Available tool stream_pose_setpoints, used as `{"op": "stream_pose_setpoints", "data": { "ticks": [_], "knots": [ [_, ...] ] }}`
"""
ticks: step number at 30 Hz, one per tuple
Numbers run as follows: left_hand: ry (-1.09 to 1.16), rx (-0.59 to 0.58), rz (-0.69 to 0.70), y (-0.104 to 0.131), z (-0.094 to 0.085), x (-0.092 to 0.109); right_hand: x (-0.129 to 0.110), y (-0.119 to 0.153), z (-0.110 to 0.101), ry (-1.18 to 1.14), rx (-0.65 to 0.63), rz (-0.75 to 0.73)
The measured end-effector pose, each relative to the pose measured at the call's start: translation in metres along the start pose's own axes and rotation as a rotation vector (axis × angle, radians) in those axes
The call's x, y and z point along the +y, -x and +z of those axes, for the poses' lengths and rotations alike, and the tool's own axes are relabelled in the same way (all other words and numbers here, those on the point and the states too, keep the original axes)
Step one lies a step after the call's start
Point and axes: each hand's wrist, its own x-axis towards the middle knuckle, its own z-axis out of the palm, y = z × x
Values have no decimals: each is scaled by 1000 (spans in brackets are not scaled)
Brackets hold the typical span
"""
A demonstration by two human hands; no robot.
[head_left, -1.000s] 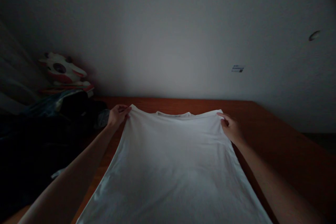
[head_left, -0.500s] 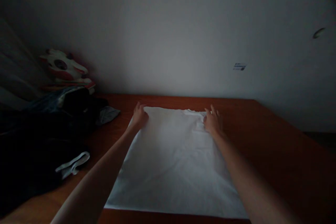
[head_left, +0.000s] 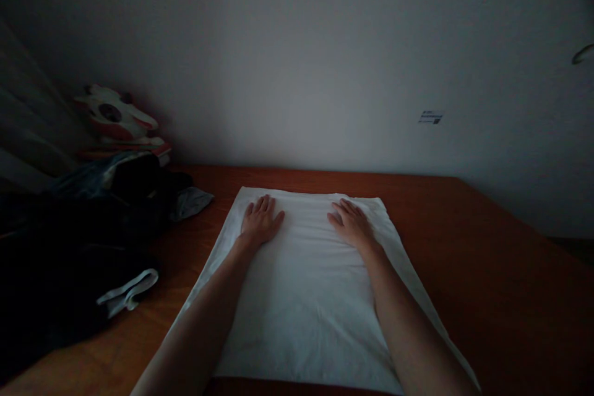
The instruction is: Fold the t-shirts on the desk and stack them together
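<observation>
A white cloth (head_left: 301, 284), perhaps a folded garment, lies spread over the wooden table, with light wrinkles between my hands and near its front edge. My left hand (head_left: 261, 221) rests flat on its far left part, fingers spread. On the far right part my right hand (head_left: 351, 223) also lies flat, palm down and fingers apart. Neither hand grips the fabric. My forearms cover parts of the cloth's left and right sides.
Dark clothes (head_left: 60, 266) are heaped on the left of the wooden table (head_left: 464, 260), one with a white trim (head_left: 132, 288). Behind them sits a white-and-red plush toy (head_left: 116, 114). A pale wall (head_left: 297, 74) with a small label (head_left: 430, 117) rises beyond the table.
Both hands have moved inward from the cloth's far corners and now lie flat on it. The far right corner, bunched before, is spread out.
</observation>
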Motion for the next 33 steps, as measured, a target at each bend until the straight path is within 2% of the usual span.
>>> {"op": "stream_pose_setpoints", "data": {
  "ticks": [10, 14, 18, 20, 23, 25, 28, 33],
  "knots": [
    [-26, 31, 21, 2, 1, 3, 1, -1, -1, -58, 85, 24],
    [-33, 70, -4, 2, 3, 4, 2, 1, -9, -64, 204, 184],
    [-24, 68, 16, 2, 6, -1, 10, 6, -11, -22, 166, 294],
    [-33, 75, 44, 2, 8, -7, 19, 9, -12, 17, 90, 278],
    [-39, 74, 66, 0, 10, -17, 40, 13, -17, 18, 3, 170],
    [-19, 78, 59, -2, 10, -24, 55, 16, -21, 5, 5, 100],
    [14, 90, 8, -7, 11, -35, 72, 18, -25, 8, 42, 92],
    [-42, 105, -117, -10, 14, -52, 79, 17, -23, -12, 72, 97]
  ]
}}
